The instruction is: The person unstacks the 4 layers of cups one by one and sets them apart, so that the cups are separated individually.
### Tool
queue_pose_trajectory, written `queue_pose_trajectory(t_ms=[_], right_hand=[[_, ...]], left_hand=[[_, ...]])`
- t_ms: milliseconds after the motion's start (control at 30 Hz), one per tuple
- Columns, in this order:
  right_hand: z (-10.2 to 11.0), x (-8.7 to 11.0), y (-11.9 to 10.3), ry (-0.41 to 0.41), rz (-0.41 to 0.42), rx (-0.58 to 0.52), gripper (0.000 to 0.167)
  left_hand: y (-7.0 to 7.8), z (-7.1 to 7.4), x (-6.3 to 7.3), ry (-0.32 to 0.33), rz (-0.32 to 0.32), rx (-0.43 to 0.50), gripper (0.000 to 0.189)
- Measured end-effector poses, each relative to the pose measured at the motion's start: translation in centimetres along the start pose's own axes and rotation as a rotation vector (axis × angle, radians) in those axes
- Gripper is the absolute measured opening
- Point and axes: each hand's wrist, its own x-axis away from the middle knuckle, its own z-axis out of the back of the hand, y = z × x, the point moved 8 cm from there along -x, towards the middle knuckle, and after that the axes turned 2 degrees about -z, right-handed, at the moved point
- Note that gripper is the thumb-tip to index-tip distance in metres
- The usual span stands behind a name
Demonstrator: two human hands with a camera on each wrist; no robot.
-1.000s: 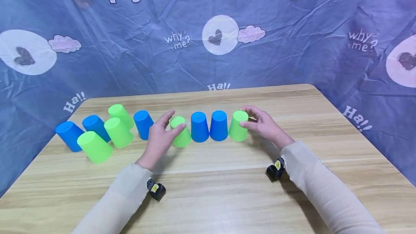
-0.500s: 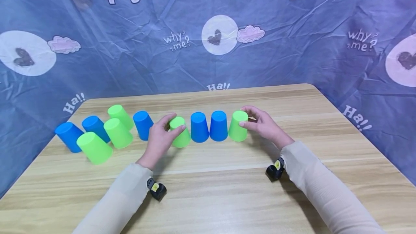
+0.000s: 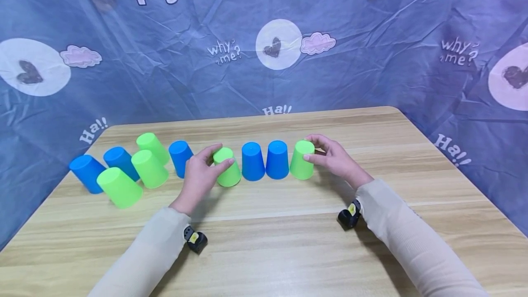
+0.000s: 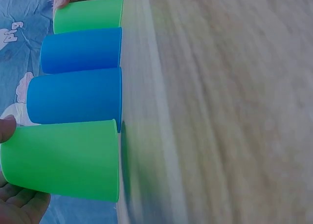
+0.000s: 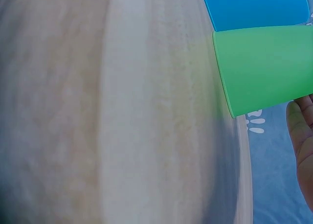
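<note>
Four cups stand mouth down in a row across the table. At the row's left end, my left hand (image 3: 200, 175) holds a green cup (image 3: 229, 173), thumb on its near side and fingers round its far side; the left wrist view shows this green cup (image 4: 63, 160) close up. Two blue cups, one (image 3: 253, 164) beside the other (image 3: 277, 162), stand in the middle. My right hand (image 3: 336, 158) pinches the green cup (image 3: 302, 164) at the right end between thumb and fingers. In the right wrist view that green cup (image 5: 269, 67) touches the blue one (image 5: 259, 9).
Left of my left hand stands a single blue cup (image 3: 179, 157), partly behind it. Farther left are several more green cups (image 3: 119, 188) and blue cups (image 3: 87, 173), all mouth down. A printed blue cloth (image 3: 231, 86) hangs behind the wooden table (image 3: 280, 251).
My left hand has closed its fingers nearer the left green cup, and the cup has shifted slightly left, widening its gap from the blue cup. My right hand has stayed put.
</note>
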Motion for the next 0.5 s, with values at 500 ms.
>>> queue_pose_trajectory(t_ms=[500], right_hand=[[-0.1,0.1,-0.2,-0.008,-0.001,-0.005,0.042]], left_hand=[[0.5,2.7,0.5,0.029,-0.017,-0.028,0.057]])
